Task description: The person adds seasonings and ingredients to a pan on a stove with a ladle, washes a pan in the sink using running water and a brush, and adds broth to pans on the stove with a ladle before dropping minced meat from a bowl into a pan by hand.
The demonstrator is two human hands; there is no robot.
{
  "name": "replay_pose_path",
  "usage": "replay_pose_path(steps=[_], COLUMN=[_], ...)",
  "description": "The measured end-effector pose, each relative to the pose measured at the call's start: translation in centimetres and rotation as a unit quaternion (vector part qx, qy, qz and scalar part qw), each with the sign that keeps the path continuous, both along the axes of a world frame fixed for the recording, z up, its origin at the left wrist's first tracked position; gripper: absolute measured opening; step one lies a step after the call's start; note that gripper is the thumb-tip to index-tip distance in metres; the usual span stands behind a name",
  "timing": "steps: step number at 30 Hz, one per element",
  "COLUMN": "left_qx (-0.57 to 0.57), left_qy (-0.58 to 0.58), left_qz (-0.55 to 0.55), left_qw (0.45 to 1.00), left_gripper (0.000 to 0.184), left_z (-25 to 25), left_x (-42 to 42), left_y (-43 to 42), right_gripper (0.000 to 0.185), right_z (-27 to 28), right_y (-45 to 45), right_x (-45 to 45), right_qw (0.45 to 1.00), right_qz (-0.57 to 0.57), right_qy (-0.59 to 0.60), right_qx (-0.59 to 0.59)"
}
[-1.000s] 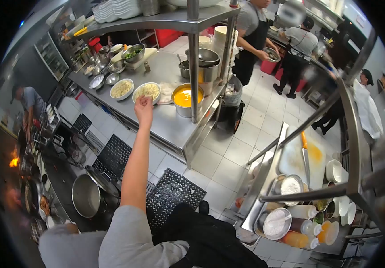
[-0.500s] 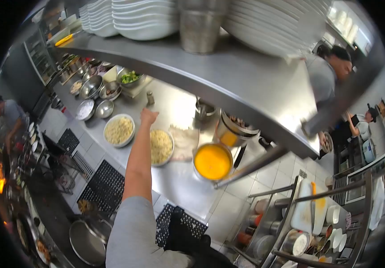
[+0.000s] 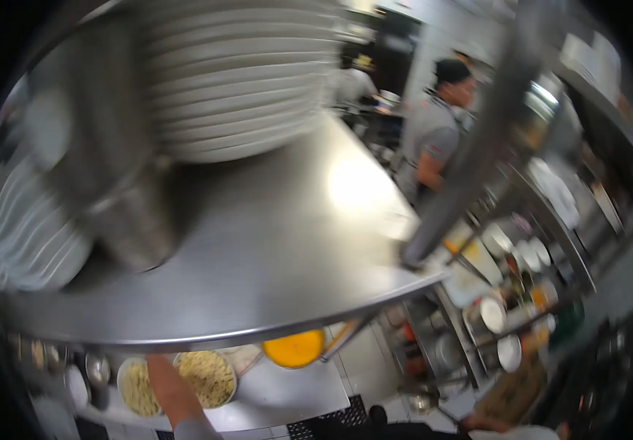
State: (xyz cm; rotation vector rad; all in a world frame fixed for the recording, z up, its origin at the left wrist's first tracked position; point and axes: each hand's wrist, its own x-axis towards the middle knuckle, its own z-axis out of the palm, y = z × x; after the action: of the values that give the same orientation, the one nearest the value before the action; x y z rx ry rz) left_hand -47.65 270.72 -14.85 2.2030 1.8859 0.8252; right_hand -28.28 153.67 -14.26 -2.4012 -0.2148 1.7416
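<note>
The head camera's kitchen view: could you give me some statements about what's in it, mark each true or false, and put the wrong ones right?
1. White plates stand stacked on the metal shelf. True.
2. The wavy-edged dishes are to the right of those plates. False: they are to the left.
3. Pale food shows on both sides of the person's bare forearm. True.
4. The hand on that arm is in plain sight. False: the shelf's edge hides it.
5. A worker beyond the shelf wears a dark cap. True.
6. The pot's contents are green. False: they are yellow-orange.
</note>
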Motion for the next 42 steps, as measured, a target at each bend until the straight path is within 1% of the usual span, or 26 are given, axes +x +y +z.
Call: replay_pose_path(steps=[1,2,3,4,5,6,7,8,10,11,12,13,14,15,16,17,18,20,22,24,25,28,29,32,36,42], left_qx=[0.022,0.048,0.08,0.116,0.15,0.17,0.106,0.044,0.048,0.045,0.01,-0.069,-0.027,-0.153,-0.165,-0.209,-0.212,-0.144,-0.115,-0.037,0.002,0.097,0.119,0.168,0.178,0.2], left_qy=[-0.011,-0.029,-0.054,-0.093,-0.139,-0.182,-0.244,-0.305,-0.298,-0.287,-0.354,-0.352,-0.302,-0.264,-0.239,-0.205,-0.205,-0.114,-0.06,-0.043,-0.034,0.145,0.168,0.095,0.202,0.13], left_qz=[-0.01,-0.022,-0.039,-0.061,-0.085,-0.104,-0.128,-0.142,-0.192,-0.209,-0.295,-0.313,-0.352,-0.339,-0.369,-0.427,-0.487,-0.562,-0.585,-0.617,-0.632,-0.7,-0.711,-0.683,-0.719,-0.714], left_qw=[1.0,0.998,0.995,0.987,0.975,0.963,0.955,0.941,0.934,0.934,0.888,0.879,0.886,0.89,0.883,0.855,0.822,0.807,0.801,0.785,0.774,0.692,0.672,0.705,0.641,0.658], left_gripper=[0.058,0.055,0.053,0.05,0.047,0.045,0.042,0.04,0.04,0.039,0.041,0.046,0.051,0.054,0.051,0.049,0.045,0.041,0.037,0.035,0.035,0.039,0.038,0.034,0.039,0.032], left_z=[0.8,1.9,2.4,2.6,3.0,3.7,9.6,18.8,20.3,20.5,19.5,20.7,21.6,20.6,20.0,21.7,21.1,22.3,21.8,21.7,21.4,17.1,15.5,17.3,16.2,16.7], left_x=[-0.5,-1.3,-2.1,-2.9,-3.8,-4.3,-3.9,-2.4,-3.0,-4.5,-4.7,-3.9,-2.7,-1.6,0.7,3.5,5.6,10.2,13.8,16.9,18.1,20.7,20.9,21.9,21.2,20.2], left_y=[-0.7,-1.7,-2.5,-3.1,-4.2,-6.3,-14.3,-25.1,-33.5,-37.2,-40.8,-46.5,-52.5,-56.0,-59.9,-63.9,-66.6,-70.9,-73.1,-75.0,-75.7,-77.0,-77.3,-77.8,-76.4,-74.0], right_gripper=[0.026,0.026,0.034,0.034,0.036,0.028,0.023,0.022,0.022,0.024,0.025,0.027,0.023,0.016,0.012,0.011,0.01,0.01,0.01,0.011,0.017,0.019,0.017,0.013,0.014,0.014], right_z=[-1.9,-3.7,-4.8,-2.1,0.9,1.6,2.3,3.9,0.8,8.5,8.2,11.9,14.2,18.4,20.9,22.3,23.4,25.0,26.3,27.1,27.1,26.0,26.0,26.1,26.1,25.6], right_y=[-2.3,-3.1,-1.3,2.3,5.6,6.9,8.2,10.3,9.0,12.4,11.9,12.1,12.6,13.3,13.2,12.6,11.8,10.5,9.3,8.4,7.9,6.3,6.1,6.1,6.9,9.4], right_x=[-2.7,-4.6,-6.0,-5.2,-4.9,-4.5,-4.2,-4.0,-3.2,-3.0,-2.8,-2.5,-2.4,-2.2,-1.9,-1.9,-1.8,-1.6,-1.9,-2.0,-2.1,-2.4,-2.6,-2.6,-2.9,-3.1], right_qw=[0.985,0.97,0.986,0.992,0.993,0.985,0.967,0.97,0.924,0.877,0.834,0.864,0.861,0.831,0.842,0.85,0.857,0.863,0.864,0.863,0.86,0.865,0.864,0.864,0.872,0.881], right_qz=[0.162,0.219,-0.163,0.074,-0.042,0.034,0.108,-0.214,-0.261,-0.413,-0.47,-0.401,-0.434,-0.476,-0.454,-0.431,-0.408,-0.381,-0.367,-0.365,-0.362,-0.344,-0.347,-0.35,-0.337,-0.317], right_qy=[-0.025,-0.048,-0.017,-0.092,-0.086,-0.12,-0.161,-0.021,0.022,0.05,0.086,0.047,0.038,0.083,0.084,0.079,0.067,0.052,0.039,0.03,0.032,0.018,0.021,0.019,0.025,0.017], right_qx=[0.049,0.098,0.031,0.041,0.073,0.12,0.163,0.115,0.278,0.239,0.277,0.3,0.263,0.275,0.279,0.292,0.308,0.329,0.341,0.349,0.359,0.365,0.365,0.362,0.355,0.35])
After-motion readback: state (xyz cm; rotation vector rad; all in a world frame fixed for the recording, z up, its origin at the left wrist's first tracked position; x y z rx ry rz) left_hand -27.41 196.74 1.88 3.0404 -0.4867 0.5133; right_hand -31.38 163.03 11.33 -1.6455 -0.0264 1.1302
